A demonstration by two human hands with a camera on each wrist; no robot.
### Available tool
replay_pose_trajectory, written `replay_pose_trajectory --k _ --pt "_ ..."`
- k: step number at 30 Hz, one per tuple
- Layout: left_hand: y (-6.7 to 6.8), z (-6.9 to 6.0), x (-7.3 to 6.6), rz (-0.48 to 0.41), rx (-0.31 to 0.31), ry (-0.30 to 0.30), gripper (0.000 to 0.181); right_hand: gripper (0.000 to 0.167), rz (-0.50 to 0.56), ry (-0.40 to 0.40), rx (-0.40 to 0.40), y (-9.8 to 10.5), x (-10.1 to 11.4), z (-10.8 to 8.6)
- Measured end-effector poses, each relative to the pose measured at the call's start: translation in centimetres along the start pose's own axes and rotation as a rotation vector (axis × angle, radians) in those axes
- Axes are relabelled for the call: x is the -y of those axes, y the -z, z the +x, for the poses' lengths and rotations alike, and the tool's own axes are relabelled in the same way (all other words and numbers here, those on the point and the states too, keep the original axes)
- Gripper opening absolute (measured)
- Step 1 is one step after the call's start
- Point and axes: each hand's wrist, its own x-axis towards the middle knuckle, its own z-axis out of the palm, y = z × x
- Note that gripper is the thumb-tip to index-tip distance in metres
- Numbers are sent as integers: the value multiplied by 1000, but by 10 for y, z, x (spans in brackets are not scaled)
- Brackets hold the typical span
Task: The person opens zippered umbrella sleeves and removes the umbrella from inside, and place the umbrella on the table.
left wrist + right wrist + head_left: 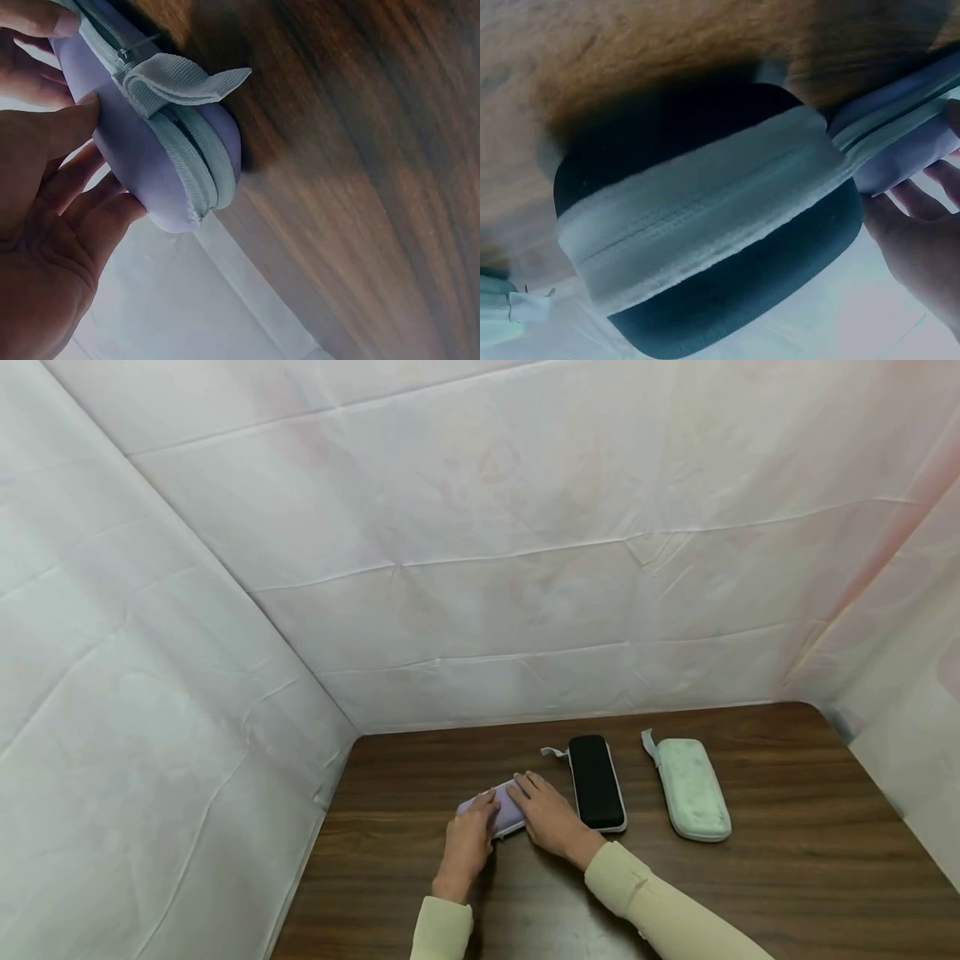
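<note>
Head view: The lavender, rounded-rectangular zip case (508, 808) lies on the dark brown wood-grain table (375, 885). The left hand (467, 845) grips its left end; the right hand (551, 818) holds its right end, fingers over the top. The black oblong case with pale edging (596, 783) lies just right of the right hand; the mint-green oblong case (694, 789) lies farther right.

Left wrist view: The left thumb and bent fingers hold the lavender case. A grey ribbed fabric tab (176, 81) projects from its pale zip edge.

Right wrist view: The black case fills the foreground; right fingers touch the lavender case beyond.
</note>
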Motion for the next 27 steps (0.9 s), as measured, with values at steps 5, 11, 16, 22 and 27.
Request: replay_pose_trajectory --k 5,11,16,22,27 --pt "-2 -3 -2 -19 -5 33 38 55 -22 -25 -17 1 2 -2" --pt "-3 -11 -2 -52 -50 21 39 51 -22 -40 -72 1 7 -9" --pt "-3 -16 1 -104 -88 7 38 51 -19 -61 -98 -2 12 -14" --pt "-3 -15 3 -117 -112 36 38 50 -18 -80 -130 1 16 -16" --pt "-3 -13 2 -111 -136 84 37 53 -15 -89 -145 3 19 -18"
